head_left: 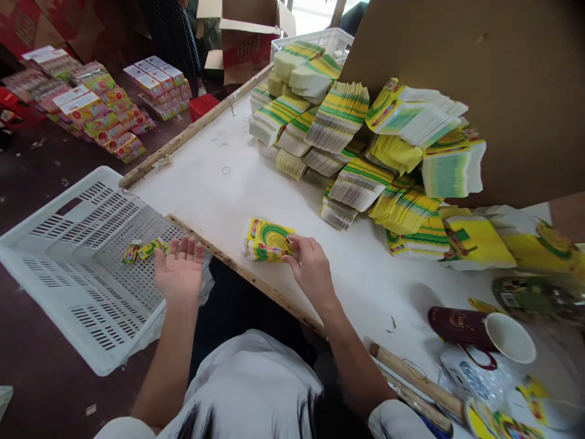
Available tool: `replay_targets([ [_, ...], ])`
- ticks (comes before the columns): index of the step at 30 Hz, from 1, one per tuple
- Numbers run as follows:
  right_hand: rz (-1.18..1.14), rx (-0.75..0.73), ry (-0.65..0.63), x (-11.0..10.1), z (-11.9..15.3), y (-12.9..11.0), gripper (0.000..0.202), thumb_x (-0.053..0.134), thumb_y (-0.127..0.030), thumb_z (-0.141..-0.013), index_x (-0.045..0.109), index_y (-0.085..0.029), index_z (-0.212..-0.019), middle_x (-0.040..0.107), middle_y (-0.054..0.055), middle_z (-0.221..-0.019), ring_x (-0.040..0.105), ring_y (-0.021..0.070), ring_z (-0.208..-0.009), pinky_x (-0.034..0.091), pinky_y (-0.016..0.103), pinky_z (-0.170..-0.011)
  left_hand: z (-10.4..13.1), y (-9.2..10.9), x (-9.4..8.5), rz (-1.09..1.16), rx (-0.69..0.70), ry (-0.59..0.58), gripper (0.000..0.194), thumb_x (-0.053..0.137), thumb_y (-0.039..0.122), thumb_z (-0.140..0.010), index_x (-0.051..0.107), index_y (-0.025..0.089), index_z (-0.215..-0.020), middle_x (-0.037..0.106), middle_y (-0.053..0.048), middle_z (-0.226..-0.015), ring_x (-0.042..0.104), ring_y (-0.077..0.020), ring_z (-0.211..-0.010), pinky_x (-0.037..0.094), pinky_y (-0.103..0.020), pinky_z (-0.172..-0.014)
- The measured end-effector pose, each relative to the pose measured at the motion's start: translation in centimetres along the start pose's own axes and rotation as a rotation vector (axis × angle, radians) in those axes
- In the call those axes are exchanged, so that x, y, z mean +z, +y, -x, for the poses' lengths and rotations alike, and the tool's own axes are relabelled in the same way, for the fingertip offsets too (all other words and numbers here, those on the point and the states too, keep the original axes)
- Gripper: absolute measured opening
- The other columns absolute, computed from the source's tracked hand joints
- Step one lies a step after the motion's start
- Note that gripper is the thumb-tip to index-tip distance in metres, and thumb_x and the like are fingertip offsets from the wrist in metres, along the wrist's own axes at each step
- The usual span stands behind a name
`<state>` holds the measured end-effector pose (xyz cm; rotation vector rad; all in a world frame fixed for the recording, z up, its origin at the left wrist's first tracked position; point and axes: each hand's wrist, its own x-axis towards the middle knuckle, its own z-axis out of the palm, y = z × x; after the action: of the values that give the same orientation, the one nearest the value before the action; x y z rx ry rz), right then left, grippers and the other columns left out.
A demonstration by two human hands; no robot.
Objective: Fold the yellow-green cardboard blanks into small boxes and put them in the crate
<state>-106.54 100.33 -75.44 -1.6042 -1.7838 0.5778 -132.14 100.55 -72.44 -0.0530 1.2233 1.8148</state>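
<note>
On the white table lies a small stack of yellow-and-green printed packaging pieces [267,239], near the table's front edge. My right hand [313,265] grips its right end, thumb at the near side and fingers at the far side. My left hand [180,271] is held palm up beside the table edge, fingers stretched out and nothing in it. Below and behind that hand stands a white plastic crate [98,332]. Several small yellow-and-green packets [148,249] lie on the crate's bottom, partly hidden by my left fingers.
Bundles of yellow-and-green packaging [340,116] are heaped at the table's back, against a cardboard sheet [466,67]. To the right lie a dark red mug [461,326] on its side and a wooden stick [415,378]. Stacked boxes [98,113] stand on the floor; a person's leg [176,42] is behind.
</note>
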Motion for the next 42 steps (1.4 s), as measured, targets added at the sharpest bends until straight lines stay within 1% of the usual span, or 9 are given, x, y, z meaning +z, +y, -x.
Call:
replay_targets([
  [5,-0.347,0.118,0.096,-1.3,0.3,-1.6,0.03,0.068,-0.016,-0.081,0.049,-0.024,-0.104,0.06,0.001,-0.09,0.06,0.0182,-0.079,0.055,0.035,-0.073,3.1,-3.3,0.6,-0.11,0.136,-0.358,0.051,0.079,0.054,-0.074,0.067,0.02,-0.11,0.068,-0.008,-0.11,0.066,-0.0182,-0.1,0.056,-0.028,-0.085],
  [10,-0.761,0.056,-0.176,-0.9,1.5,-4.5,0.036,0.075,-0.02,-0.08,0.048,-0.025,-0.105,0.059,-0.003,-0.087,0.059,0.0121,-0.072,0.051,0.024,-0.063,7.3,-5.7,1.4,-0.149,0.002,-0.64,0.061,0.081,0.055,-0.072,0.063,0.026,-0.123,0.066,-0.009,-0.123,0.063,-0.0251,-0.114,0.054,-0.036,-0.093],
  [17,-0.959,-0.049,-0.393,0.5,3.3,-7.6,0.041,0.076,-0.032,-0.083,0.052,-0.025,-0.116,0.063,0.001,-0.095,0.062,0.0147,-0.087,0.055,0.027,-0.078,8.1,-4.3,4.1,0.054,0.081,-0.641,0.037,0.07,0.054,-0.08,0.06,0.019,-0.082,0.05,0.002,-0.07,0.053,-0.0116,-0.063,0.052,-0.027,-0.068],
  [24,-0.796,0.01,-0.128,0.9,2.2,-5.8,0.021,0.071,-0.028,-0.088,0.066,-0.024,-0.108,0.07,0.003,-0.099,0.066,0.0161,-0.087,0.056,0.029,-0.076,7.1,-4.8,2.2,-0.173,0.146,-0.614,0.066,0.081,0.073,-0.059,0.07,0.023,-0.099,0.066,-0.002,-0.092,0.064,-0.0163,-0.085,0.057,-0.026,-0.079],
  [29,-0.734,-0.126,-0.033,-0.3,1.3,-5.1,0.002,0.073,-0.022,-0.086,0.072,-0.023,-0.087,0.07,-0.002,-0.073,0.063,0.0141,-0.065,0.052,0.027,-0.061,5.3,-4.8,0.7,-0.32,0.274,-0.512,0.026,0.083,0.046,-0.075,0.076,0.022,-0.079,0.072,0.0,-0.074,0.068,-0.0122,-0.072,0.056,-0.022,-0.075],
  [32,-0.633,-0.225,0.042,-1.9,0.7,-4.8,0.016,0.07,-0.013,-0.087,0.075,-0.025,-0.096,0.073,0.0,-0.081,0.066,0.0147,-0.072,0.054,0.028,-0.065,4.2,-2.5,0.5,-0.442,0.309,-0.641,0.031,0.076,0.049,-0.082,0.078,0.022,-0.097,0.077,-0.005,-0.094,0.072,-0.0186,-0.089,0.057,-0.028,-0.084],
  [37,-0.15,-0.492,0.19,-4.0,0.0,-4.3,0.033,0.064,-0.004,-0.089,0.076,-0.031,-0.104,0.076,-0.001,-0.091,0.064,0.0169,-0.094,0.049,0.039,-0.099,4.8,2.7,1.0,-0.698,0.555,-0.937,0.095,0.069,0.078,-0.069,0.048,0.027,-0.147,0.055,-0.013,-0.146,0.048,-0.0324,-0.139,0.043,-0.043,-0.113],
  [39,-0.106,-0.607,0.129,-4.0,0.3,-4.7,0.032,0.062,-0.007,-0.091,0.074,-0.033,-0.105,0.076,-0.004,-0.092,0.065,0.0174,-0.101,0.036,0.045,-0.116,5.7,3.2,1.4,-1.015,0.589,-1.062,0.107,0.085,0.064,-0.061,0.041,0.027,-0.151,0.05,-0.014,-0.149,0.045,-0.0355,-0.141,0.038,-0.047,-0.117],
  [42,-0.163,-0.615,0.042,-3.4,1.1,-5.5,0.036,0.063,-0.018,-0.093,0.067,-0.04,-0.122,0.074,-0.003,-0.11,0.059,0.0213,-0.122,0.023,0.051,-0.125,6.7,2.0,1.8,-1.276,0.547,-1.155,0.08,0.086,0.038,-0.07,0.051,0.027,-0.141,0.064,-0.012,-0.129,0.064,-0.0304,-0.116,0.052,-0.042,-0.099],
])
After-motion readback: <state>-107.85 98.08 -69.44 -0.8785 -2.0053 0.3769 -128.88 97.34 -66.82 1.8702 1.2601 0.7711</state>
